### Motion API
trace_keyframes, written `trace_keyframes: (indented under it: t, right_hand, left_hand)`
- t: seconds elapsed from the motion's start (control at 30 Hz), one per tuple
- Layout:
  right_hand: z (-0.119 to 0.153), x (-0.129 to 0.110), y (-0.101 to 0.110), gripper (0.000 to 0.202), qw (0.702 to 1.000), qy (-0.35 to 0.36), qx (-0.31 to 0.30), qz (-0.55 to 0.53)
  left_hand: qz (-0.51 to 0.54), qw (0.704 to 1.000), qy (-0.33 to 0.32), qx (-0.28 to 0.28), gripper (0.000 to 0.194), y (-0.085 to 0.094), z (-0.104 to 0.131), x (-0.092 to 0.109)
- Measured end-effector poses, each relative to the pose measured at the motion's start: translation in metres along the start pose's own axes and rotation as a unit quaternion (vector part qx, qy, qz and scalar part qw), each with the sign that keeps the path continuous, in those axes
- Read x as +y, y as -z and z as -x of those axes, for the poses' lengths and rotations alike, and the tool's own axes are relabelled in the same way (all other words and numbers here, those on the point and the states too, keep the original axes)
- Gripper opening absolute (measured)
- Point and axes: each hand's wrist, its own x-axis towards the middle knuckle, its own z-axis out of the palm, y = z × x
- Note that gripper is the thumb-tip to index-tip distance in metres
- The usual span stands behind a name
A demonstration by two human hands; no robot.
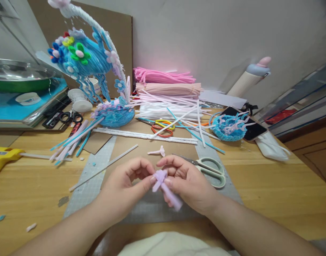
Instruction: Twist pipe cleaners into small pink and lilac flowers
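Item: one lilac, fuzzy, bendable craft stem (160, 175), its upper end gathered into a small looped knot. Location: between the two hands, above the grey cutting mat (84, 193) on the light wooden surface (266, 188). Long axis: aslant, from the knot down towards the wearer and to the right; the tail, blurred at its tip, runs below the right thumb.

Left hand (125, 188): grip closed, thumb and forefinger pinching the knot's left edge. Forearm enters from lower left; other fingers curled.

Right hand (192, 185): grip closed on the knot's right side, thumb uppermost, fingers bent behind. Forearm enters from lower right. Both hands touch the knot; the right is nearer the tail.

Adjacent: one small pale-pink fuzzy piece (161, 151), just beyond the fingertips; scissors with sage-green handles (219, 174), beside the right hand.
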Motion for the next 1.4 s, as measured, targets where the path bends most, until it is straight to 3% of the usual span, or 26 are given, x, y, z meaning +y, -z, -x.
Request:
trace_keyframes:
  t: [0.1, 0.2, 0.37, 0.53, 0.57, 0.63, 0.7, 0.87, 1.0, 1.17, 1.3, 1.4]
  right_hand:
    - [0.001, 0.0, -0.001, 0.029, 0.996, 0.051, 0.033, 0.057]
    - [0.005, -0.001, -0.003, 0.03, 0.971, 0.137, 0.085, 0.18]
    - [0.007, -0.001, -0.003, 0.024, 0.943, 0.173, 0.073, 0.275]
    - [0.005, 0.002, -0.003, 0.004, 0.939, 0.181, 0.092, 0.278]
    - [0.006, 0.003, -0.003, 0.003, 0.937, 0.189, 0.094, 0.28]
    - [0.007, 0.004, -0.004, 0.003, 0.932, 0.203, 0.091, 0.287]
    - [0.008, 0.004, -0.006, 0.005, 0.934, 0.203, 0.083, 0.282]
    - [0.008, 0.003, -0.009, 0.005, 0.961, 0.173, 0.082, 0.2]
    - [0.008, 0.002, -0.009, 0.003, 0.974, 0.152, 0.088, 0.144]
    - [0.006, 0.001, -0.008, 0.011, 0.99, 0.086, 0.089, 0.072]
    - [0.004, 0.002, -0.005, 0.013, 0.998, 0.021, 0.057, -0.014]
    - [0.002, 0.002, -0.004, 0.014, 0.997, 0.018, 0.066, -0.023]
  left_hand:
    - [0.063, 0.997, 0.02, 0.031, 0.012, -0.001, -0.001, 0.0]
    - [0.028, 0.997, 0.001, 0.074, 0.011, -0.001, 0.0, 0.001]
    - [-0.037, 0.995, -0.03, 0.089, 0.009, -0.001, 0.002, -0.001]
    - [-0.038, 0.996, -0.07, 0.039, 0.003, -0.005, 0.007, -0.006]
    - [-0.024, 0.996, -0.084, 0.027, 0.009, -0.006, 0.009, -0.007]
    - [-0.021, 0.994, -0.108, 0.006, 0.041, -0.007, 0.01, -0.009]
    - [-0.066, 0.99, -0.121, -0.004, 0.06, -0.006, 0.011, -0.011]
    - [-0.153, 0.979, -0.135, 0.01, 0.032, -0.002, 0.007, -0.011]
    - [-0.062, 0.993, -0.101, 0.012, 0.029, -0.002, 0.006, -0.007]
    - [0.124, 0.992, 0.007, 0.017, 0.015, -0.005, 0.002, -0.002]
    - [0.181, 0.98, 0.075, 0.008, 0.014, -0.003, -0.003, -0.002]
    - [0.207, 0.974, 0.089, -0.001, 0.021, -0.002, -0.005, -0.003]
